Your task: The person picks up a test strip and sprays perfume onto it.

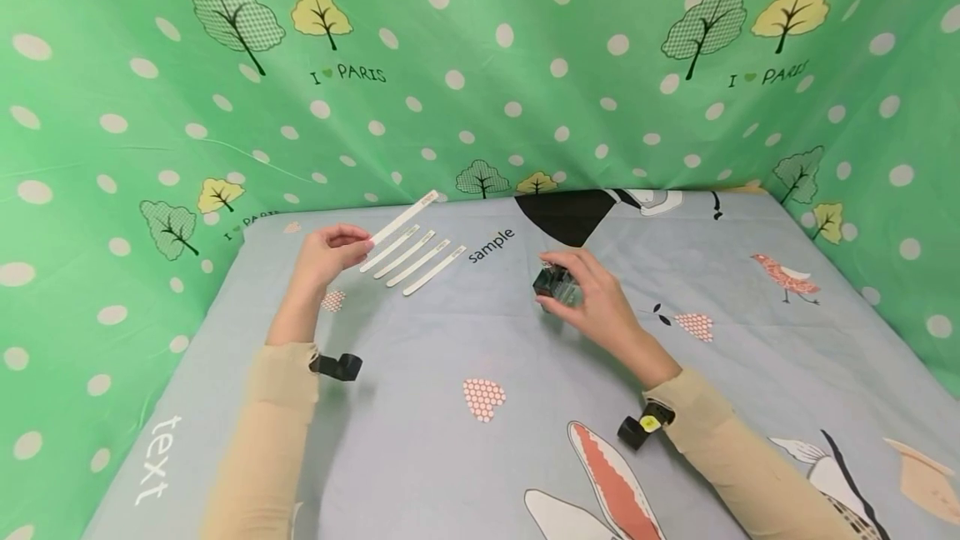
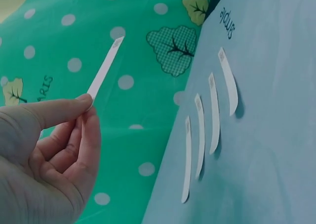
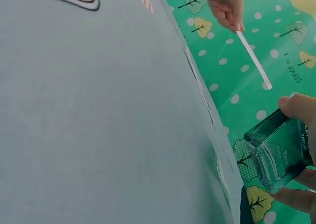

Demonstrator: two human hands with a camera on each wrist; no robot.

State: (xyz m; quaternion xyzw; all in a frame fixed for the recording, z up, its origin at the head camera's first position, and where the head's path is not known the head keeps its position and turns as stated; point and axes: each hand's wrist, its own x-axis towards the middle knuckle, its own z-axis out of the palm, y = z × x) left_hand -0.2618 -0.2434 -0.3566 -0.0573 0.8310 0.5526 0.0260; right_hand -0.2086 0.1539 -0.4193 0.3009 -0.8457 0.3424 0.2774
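Note:
In the head view my left hand [image 1: 326,261] pinches a white paper test strip [image 1: 405,218] between thumb and fingers. The left wrist view shows that strip [image 2: 104,68] held up, slanting away from the fingertips, a small printed mark at its far end. Beside and below it, several similar strips [image 1: 435,270] lie in a slanted row on the cloth. My right hand [image 1: 603,302] grips a dark green glass perfume bottle [image 3: 279,152] between thumb and fingers, raised off the cloth. Lettering shows on the glass. The two hands are apart, the bottle right of the strips.
A grey-blue printed cloth [image 1: 420,340] covers the table. Behind and at both sides hangs a green dotted curtain [image 1: 420,32]. Each wrist carries a black strap camera [image 1: 341,367]. The word "sample" is printed on the cloth right of the strips.

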